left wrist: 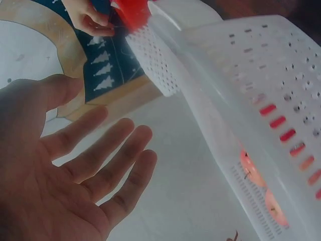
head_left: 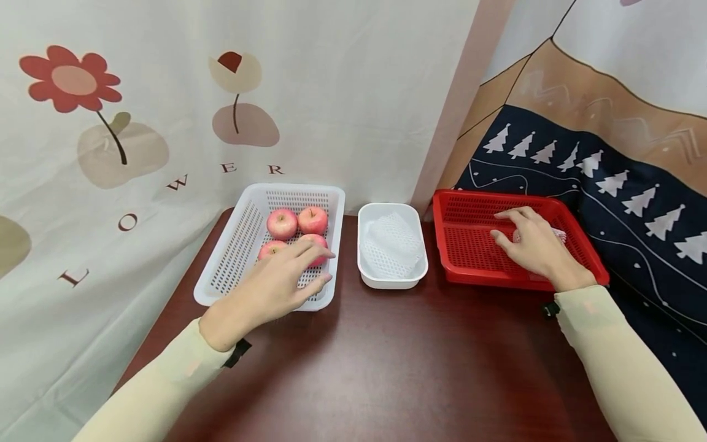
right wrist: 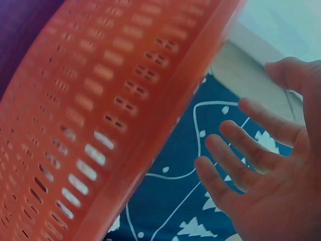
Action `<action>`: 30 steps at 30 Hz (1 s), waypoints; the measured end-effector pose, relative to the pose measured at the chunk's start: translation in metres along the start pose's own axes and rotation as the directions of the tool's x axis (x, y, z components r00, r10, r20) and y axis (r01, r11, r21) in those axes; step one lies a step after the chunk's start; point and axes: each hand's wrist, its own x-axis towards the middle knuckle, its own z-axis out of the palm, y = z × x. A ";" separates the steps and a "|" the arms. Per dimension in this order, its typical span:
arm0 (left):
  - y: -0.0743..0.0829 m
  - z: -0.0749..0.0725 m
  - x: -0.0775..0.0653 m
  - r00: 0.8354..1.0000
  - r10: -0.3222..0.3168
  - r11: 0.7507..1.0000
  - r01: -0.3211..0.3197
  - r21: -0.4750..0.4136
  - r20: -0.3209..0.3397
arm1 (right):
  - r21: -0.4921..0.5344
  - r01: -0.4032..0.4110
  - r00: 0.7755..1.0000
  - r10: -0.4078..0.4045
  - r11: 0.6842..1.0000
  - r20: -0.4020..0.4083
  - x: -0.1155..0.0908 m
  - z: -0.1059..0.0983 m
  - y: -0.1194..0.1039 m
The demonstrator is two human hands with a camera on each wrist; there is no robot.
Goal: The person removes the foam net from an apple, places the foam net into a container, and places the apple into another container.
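Observation:
My left hand (head_left: 273, 279) hovers over the near part of a white perforated basket (head_left: 338, 199), fingers spread and holding nothing. Several pink-red apples (head_left: 282, 224) lie in that basket, some partly covered by the hand. Over at the right, my right hand (head_left: 534, 247) is above a red perforated basket (head_left: 464, 245). Its fingers are extended, and the right wrist view shows nothing in its palm (right wrist: 281, 201). Beneath it, mostly hidden, a small pinkish item with white netting (head_left: 560, 234) lies in the red basket; I cannot tell exactly what it is.
Between the baskets stands a small white tray (head_left: 392, 283) holding white foam netting (head_left: 389, 242). All three containers sit toward the back of a dark reddish-brown table (head_left: 397, 362). Printed curtains (head_left: 353, 110) hang behind and along the sides.

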 end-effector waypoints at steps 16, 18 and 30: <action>0.020 0.018 -0.001 0.997 0.075 0.997 -0.075 -0.023 -0.008 | -0.087 -0.115 0.971 0.131 0.989 0.200 0.029 -0.021 0.047; 0.022 0.020 -0.001 0.997 0.076 0.997 -0.076 -0.032 -0.003 | -0.101 -0.109 0.968 0.129 0.989 0.216 0.032 -0.021 0.053; 0.032 0.034 0.003 0.993 0.111 0.993 -0.109 -0.053 0.038 | -0.179 -0.086 0.932 0.143 0.980 0.333 0.044 -0.021 0.086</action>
